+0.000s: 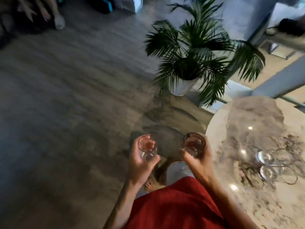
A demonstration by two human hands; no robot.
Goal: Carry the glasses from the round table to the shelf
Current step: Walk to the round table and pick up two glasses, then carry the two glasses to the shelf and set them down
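My left hand (140,164) is closed around a clear drinking glass (147,148), held upright over the floor. My right hand (200,161) grips a second clear glass (195,143), also upright, just left of the round marble table (247,204). Two more clear glasses (264,157) (268,172) stand on the table to the right of my right hand. The shelf is not in view. The picture is blurred by motion.
A potted palm (196,60) in a white pot (180,87) stands ahead, beyond the table's left rim. Grey stone-patterned floor (74,104) spreads to the left. Another person's legs and a hand (47,15) show at the far top left.
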